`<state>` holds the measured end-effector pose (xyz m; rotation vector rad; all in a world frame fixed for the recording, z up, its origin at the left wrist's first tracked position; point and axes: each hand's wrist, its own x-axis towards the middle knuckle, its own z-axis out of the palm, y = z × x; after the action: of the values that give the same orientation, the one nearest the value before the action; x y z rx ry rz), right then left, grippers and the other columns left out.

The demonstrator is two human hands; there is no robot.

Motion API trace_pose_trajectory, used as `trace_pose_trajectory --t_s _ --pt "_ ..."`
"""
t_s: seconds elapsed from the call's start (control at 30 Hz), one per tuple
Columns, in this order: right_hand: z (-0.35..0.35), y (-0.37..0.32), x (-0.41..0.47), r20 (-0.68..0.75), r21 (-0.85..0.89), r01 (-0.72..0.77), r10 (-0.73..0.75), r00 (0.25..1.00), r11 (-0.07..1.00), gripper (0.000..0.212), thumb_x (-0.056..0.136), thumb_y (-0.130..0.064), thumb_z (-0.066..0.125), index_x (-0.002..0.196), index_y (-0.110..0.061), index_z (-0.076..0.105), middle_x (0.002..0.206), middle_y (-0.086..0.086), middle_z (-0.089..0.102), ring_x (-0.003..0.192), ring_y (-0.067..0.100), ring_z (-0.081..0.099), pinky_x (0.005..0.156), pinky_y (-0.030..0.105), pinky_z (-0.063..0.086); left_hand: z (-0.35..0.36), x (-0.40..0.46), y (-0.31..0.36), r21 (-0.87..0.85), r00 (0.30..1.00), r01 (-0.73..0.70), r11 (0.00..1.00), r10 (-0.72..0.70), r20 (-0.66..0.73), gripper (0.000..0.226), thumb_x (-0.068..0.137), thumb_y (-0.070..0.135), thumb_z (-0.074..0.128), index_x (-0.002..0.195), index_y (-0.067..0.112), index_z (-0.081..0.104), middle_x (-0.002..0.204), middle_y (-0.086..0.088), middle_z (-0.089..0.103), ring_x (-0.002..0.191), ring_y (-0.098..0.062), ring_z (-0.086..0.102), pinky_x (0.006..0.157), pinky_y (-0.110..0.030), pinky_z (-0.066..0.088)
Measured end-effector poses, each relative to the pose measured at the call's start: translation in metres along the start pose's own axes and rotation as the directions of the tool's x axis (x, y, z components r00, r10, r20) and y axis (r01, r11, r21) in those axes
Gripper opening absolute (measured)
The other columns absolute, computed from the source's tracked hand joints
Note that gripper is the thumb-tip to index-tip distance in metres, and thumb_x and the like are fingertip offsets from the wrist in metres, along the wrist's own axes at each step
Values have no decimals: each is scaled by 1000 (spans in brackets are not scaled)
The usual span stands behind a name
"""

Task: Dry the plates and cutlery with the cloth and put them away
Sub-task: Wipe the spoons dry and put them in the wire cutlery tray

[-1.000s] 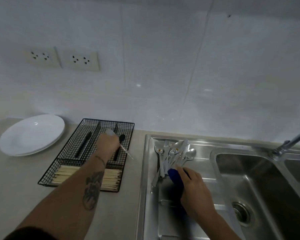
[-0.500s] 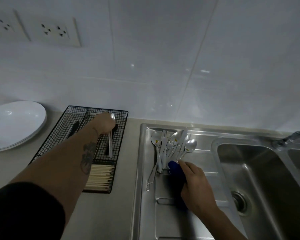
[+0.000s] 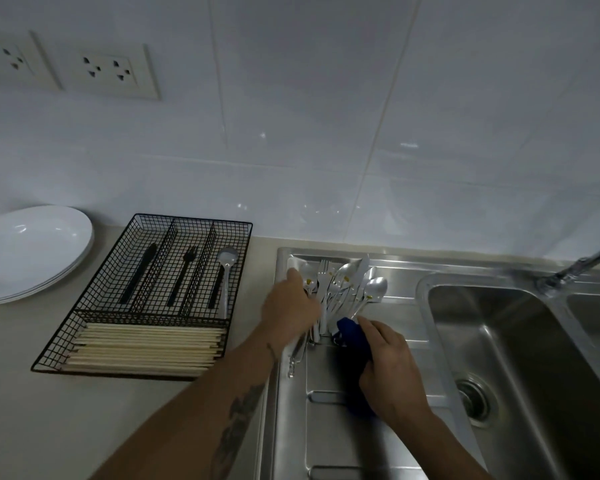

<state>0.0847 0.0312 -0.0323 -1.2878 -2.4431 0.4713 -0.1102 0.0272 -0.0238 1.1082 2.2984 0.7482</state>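
White-tiled counter: left hand point(image 3: 290, 308) reaches into the wet cutlery point(image 3: 343, 289) on the sink's drainboard point(image 3: 361, 427), finger state untellable, right hand point(image 3: 392, 372) clutches the blue cloth point(image 3: 352, 337); jostled pieces could slide off and clatter.

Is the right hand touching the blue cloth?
Touching. The head view shows the right hand with fingers curled around the blue cloth on the drainboard.

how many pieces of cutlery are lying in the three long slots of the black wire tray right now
4. A black knife in the left slot, a black fork in the middle, and a silver spoon beside a black-handled piece in the right slot. Others may be hidden.
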Motion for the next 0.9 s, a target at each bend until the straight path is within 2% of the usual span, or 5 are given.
trace_pose_trajectory --t_s 0.2,0.43,0.57,0.7,0.9 --pt "-7 16 -13 -16 36 -47 48 999 998 74 63 14 57 133 -10 54 123 9 60 106 32 56 91 40 50 28 -7 3 -79 986 146 986 -138 94 47 85 20 67 123 7 43 104 -9 61 84 -19 61 54 -22 41" --pt "-15 12 -18 23 92 -83 81 996 992 70 71 7 54 137 -15 49 131 3 55 116 26 49 97 36 46 8 -2 0 -164 951 303 939 -285 122 20 79 3 59 63 8 48 61 -3 49 49 -12 47 32 -15 31" --pt "-20 9 -18 13 83 -71 70 997 994 72 71 7 54 139 -16 48 133 3 54 117 25 49 98 34 45 -7 -10 -7 -322 912 408 854 -363 191 26 88 1 58 67 14 49 69 -3 56 58 -14 57 49 -22 51" --pt "-28 -3 -23 -6 95 -15 16 1000 995 69 71 7 58 136 -16 51 129 3 55 114 25 50 95 33 45 -23 -38 -13 -506 880 474 720 -405 248 11 89 -8 56 80 -2 61 76 -16 66 72 -26 71 63 -32 58" --pt "-46 -28 -27 -57 117 57 -51 997 991 69 72 8 55 136 -18 49 128 3 53 113 23 46 93 34 46 -40 -84 -10 -472 927 371 800 -296 229 20 84 -7 52 71 8 55 69 -14 62 66 -26 61 68 -34 51"
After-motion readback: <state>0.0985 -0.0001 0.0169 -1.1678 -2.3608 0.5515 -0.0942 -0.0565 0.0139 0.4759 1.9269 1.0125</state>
